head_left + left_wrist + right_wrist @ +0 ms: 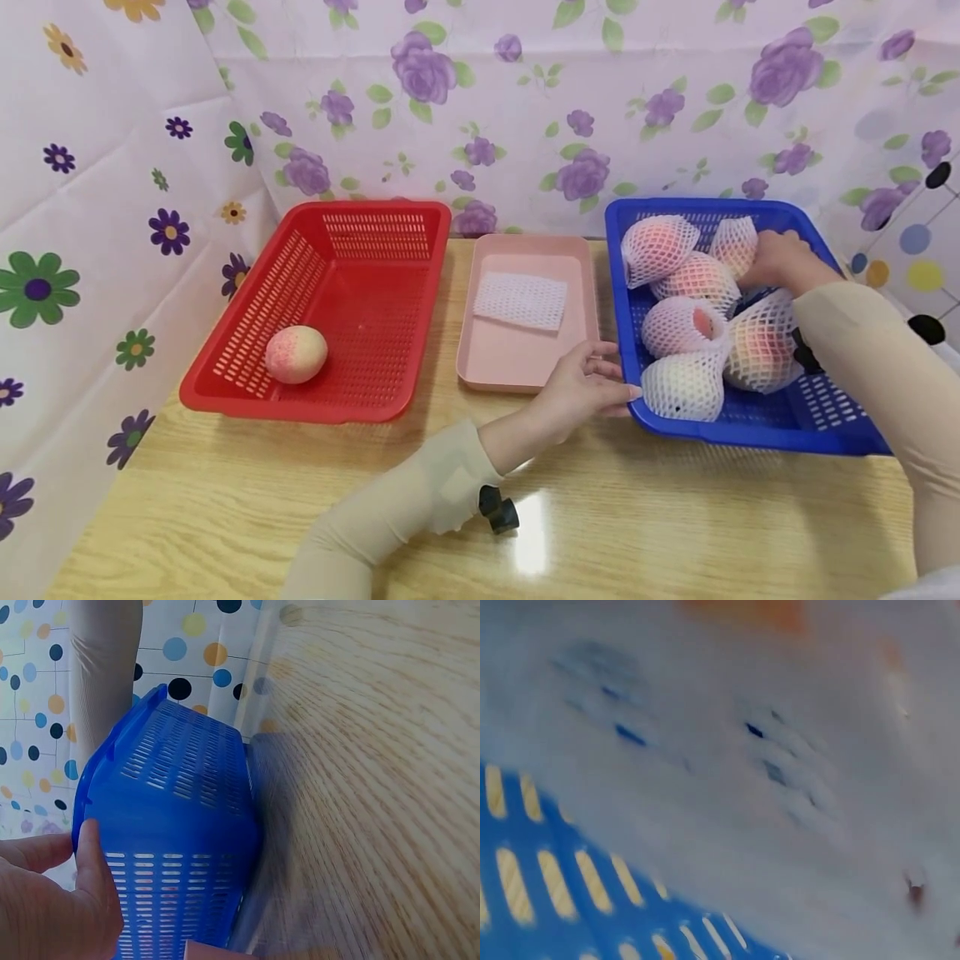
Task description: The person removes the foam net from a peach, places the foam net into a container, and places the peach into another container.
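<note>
At the front left corner of the blue basket (750,429), my left hand (573,392) pinches the rim, thumb on one side and fingers on the other, as the left wrist view also shows. Several peaches in white foam nets, such as one netted peach (682,387) at the front, lie in this basket. Reaching over the right side, my right hand (783,258) grips a netted peach (735,242) near the back; its fingertips are mostly hidden. White netting (705,787) fills much of the right wrist view, blurred.
A red basket (300,408) on the left holds one bare peach (297,354). Between the baskets, a pink tray (498,362) carries a flat foam net (521,300). Flowered cloth (510,108) hangs behind the wooden table (600,525).
</note>
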`<control>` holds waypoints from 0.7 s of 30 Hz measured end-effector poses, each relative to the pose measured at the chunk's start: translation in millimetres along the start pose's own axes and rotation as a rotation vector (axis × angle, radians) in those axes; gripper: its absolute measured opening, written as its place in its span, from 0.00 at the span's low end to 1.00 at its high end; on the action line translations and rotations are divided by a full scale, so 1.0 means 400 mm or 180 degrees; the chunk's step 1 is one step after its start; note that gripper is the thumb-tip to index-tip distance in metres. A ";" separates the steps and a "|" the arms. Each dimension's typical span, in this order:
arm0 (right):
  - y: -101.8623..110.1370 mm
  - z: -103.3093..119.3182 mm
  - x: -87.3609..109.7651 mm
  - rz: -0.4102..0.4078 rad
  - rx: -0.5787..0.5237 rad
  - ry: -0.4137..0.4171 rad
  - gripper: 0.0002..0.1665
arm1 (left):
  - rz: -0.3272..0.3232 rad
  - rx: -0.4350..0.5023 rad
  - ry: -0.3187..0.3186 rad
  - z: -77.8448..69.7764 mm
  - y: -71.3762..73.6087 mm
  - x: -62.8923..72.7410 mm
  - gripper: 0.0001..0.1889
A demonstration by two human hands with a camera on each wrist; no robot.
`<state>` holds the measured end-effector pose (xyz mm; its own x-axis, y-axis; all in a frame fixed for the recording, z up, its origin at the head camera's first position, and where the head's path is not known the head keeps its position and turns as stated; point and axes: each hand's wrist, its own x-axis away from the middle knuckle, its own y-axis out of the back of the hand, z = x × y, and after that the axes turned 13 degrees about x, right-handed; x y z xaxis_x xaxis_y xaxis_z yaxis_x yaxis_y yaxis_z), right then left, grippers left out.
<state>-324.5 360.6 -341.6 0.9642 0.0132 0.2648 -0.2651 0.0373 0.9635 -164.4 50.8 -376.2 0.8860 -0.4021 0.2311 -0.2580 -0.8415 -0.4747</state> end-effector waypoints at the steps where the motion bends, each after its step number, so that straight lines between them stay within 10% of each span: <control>1: 0.001 0.002 -0.001 0.0001 0.0014 -0.0011 0.54 | 0.0008 0.0001 0.0001 -0.001 0.000 0.000 0.32; 21: -0.025 -0.006 -0.020 -0.0214 -0.0005 0.0071 0.55 | 0.0081 0.0110 0.0048 -0.004 0.004 0.001 0.32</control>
<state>-329.4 362.3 -353.5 0.9795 0.0330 0.1986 -0.1999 0.0405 0.9790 -165.1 48.7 -375.4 0.8733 -0.4288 0.2314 -0.2667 -0.8181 -0.5095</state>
